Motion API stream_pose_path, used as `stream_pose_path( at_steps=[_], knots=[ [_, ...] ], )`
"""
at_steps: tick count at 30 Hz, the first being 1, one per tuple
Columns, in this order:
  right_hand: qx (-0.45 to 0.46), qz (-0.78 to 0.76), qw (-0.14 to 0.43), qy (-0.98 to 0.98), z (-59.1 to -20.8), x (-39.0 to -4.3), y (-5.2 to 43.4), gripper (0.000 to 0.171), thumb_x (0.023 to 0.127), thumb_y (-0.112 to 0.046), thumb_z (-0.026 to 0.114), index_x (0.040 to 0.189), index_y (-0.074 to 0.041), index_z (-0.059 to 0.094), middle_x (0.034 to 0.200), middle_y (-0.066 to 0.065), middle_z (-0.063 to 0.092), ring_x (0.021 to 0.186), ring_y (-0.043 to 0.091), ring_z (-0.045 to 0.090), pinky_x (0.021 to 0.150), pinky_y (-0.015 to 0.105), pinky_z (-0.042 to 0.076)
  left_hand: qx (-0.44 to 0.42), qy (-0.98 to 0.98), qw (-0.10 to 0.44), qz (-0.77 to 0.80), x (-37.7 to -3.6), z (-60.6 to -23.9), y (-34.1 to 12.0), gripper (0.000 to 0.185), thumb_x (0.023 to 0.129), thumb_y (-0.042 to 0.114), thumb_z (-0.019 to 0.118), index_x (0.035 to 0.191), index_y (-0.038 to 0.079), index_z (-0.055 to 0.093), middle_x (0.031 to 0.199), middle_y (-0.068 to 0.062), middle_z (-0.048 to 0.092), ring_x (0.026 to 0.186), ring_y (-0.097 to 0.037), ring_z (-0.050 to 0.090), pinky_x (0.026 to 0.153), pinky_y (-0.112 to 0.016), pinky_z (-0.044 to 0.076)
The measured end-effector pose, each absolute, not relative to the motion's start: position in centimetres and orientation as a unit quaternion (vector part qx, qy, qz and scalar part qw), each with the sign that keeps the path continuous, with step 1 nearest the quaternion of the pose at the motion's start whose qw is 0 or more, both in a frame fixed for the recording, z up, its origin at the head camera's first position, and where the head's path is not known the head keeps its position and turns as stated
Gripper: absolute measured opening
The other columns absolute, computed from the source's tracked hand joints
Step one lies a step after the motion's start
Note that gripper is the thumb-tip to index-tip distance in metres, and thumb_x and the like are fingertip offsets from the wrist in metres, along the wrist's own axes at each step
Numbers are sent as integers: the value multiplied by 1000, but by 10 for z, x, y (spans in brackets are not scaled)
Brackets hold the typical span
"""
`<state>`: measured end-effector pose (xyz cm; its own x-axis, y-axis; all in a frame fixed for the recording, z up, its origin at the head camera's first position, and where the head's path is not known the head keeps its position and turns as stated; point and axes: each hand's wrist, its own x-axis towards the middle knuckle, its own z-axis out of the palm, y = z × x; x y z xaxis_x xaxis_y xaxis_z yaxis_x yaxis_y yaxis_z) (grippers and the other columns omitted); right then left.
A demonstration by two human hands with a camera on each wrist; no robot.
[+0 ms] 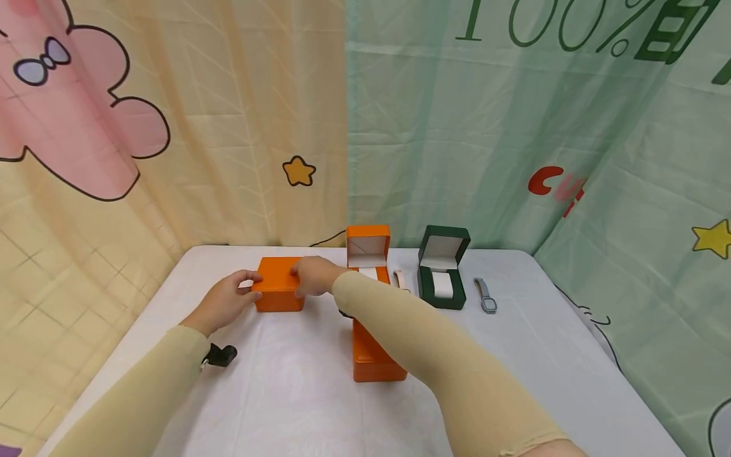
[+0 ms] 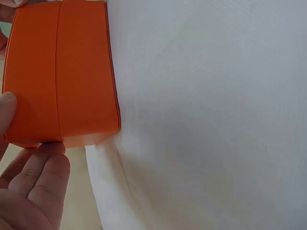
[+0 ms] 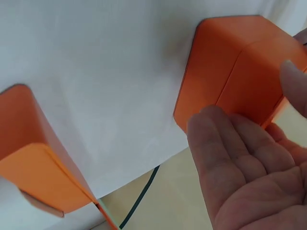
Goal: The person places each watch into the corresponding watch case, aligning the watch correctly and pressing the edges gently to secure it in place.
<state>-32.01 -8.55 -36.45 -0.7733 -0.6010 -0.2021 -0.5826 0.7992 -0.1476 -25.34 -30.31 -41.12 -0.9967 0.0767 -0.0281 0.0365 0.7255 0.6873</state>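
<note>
A closed orange watch box (image 1: 278, 274) sits on the left half of the white table, with a hand at each side. My left hand (image 1: 224, 301) grips its left end, thumb at the front and fingers round the side. At the right end, my right hand (image 1: 317, 275) holds the box between thumb and fingers. In the left wrist view, a seam line runs across the orange box (image 2: 57, 72) where lid meets base. The right wrist view has the right fingers (image 3: 230, 143) laid along the side of the box, the thumb over its edge.
An open orange box (image 1: 368, 231) stands behind my right forearm, partly hidden. Nearer lies another orange box (image 1: 379, 370). Right of them are an open green box (image 1: 448, 232) with a white cushion (image 1: 442, 285), a light-strapped watch (image 1: 399, 278) and a grey watch (image 1: 486, 296). Curtains hang behind.
</note>
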Motion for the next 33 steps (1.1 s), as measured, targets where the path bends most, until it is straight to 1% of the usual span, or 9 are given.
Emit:
stream_pose_path(
  at_steps=[3, 6, 8, 13, 18, 22, 25, 29, 33],
  knots=[
    [-322, -34, 143, 935, -361, -321, -83, 62, 98, -32, 74, 156, -21, 54, 154, -2, 59, 141, 17, 54, 121, 31, 41, 33, 934, 29, 353, -254, -410, -305, 45, 104, 24, 67, 143, 6, 57, 156, -29, 48, 133, -44, 62, 107, -54, 53],
    [-331, -34, 173, 927, -355, -323, -78, 64, 100, -29, 68, 160, -23, 47, 159, -1, 54, 142, 17, 51, 121, 31, 40, 37, 940, 24, 337, -255, -410, -306, 46, 103, 25, 68, 143, 5, 59, 151, -28, 53, 126, -43, 65, 105, -55, 53],
    [-343, -39, 188, 920, -351, -324, -74, 63, 102, -27, 63, 162, -22, 44, 158, 1, 54, 138, 16, 53, 116, 29, 43, 40, 943, 18, 329, -254, -409, -309, 46, 103, 25, 67, 143, 4, 59, 149, -27, 56, 122, -42, 67, 104, -55, 53],
    [-348, -75, 189, 915, -335, -330, -53, 56, 106, -26, 58, 159, -17, 48, 149, 3, 63, 128, 13, 61, 106, 27, 51, 43, 947, 22, 317, -252, -406, -307, 48, 103, 29, 65, 144, 3, 59, 148, -27, 57, 120, -41, 67, 102, -55, 55],
    [-312, -129, 207, 918, -319, -335, -19, 50, 107, -27, 59, 156, -20, 53, 148, 1, 65, 127, 15, 66, 103, 30, 56, 56, 961, 24, 269, -252, -397, -298, 50, 104, 34, 65, 141, 0, 61, 148, -30, 55, 123, -46, 63, 104, -60, 52],
    [-302, -158, 197, 919, -314, -337, 8, 46, 107, -25, 59, 153, -17, 57, 145, 5, 67, 126, 19, 67, 104, 33, 56, 75, 975, 3, 207, -253, -391, -290, 47, 102, 32, 66, 133, -3, 66, 146, -32, 54, 127, -50, 58, 108, -65, 48],
    [-303, -172, 175, 921, -316, -339, 28, 43, 107, -22, 60, 149, -14, 61, 140, 7, 69, 123, 21, 67, 105, 36, 56, 89, 981, -17, 174, -253, -388, -284, 45, 102, 30, 67, 131, -4, 66, 145, -32, 53, 131, -52, 53, 113, -67, 43],
    [-290, -186, 161, 925, -324, -343, 55, 41, 107, -20, 61, 147, -11, 62, 137, 7, 70, 121, 23, 67, 105, 39, 57, 104, 978, -51, 175, -252, -387, -275, 45, 103, 27, 66, 135, -4, 64, 149, -31, 50, 137, -51, 49, 117, -66, 39],
    [-271, -195, 155, 930, -330, -346, 79, 42, 107, -19, 62, 148, -9, 61, 141, 9, 68, 128, 26, 65, 111, 42, 54, 118, 971, -82, 193, -252, -386, -262, 45, 103, 25, 65, 139, -2, 61, 150, -27, 50, 137, -49, 51, 117, -65, 40]
  ],
)
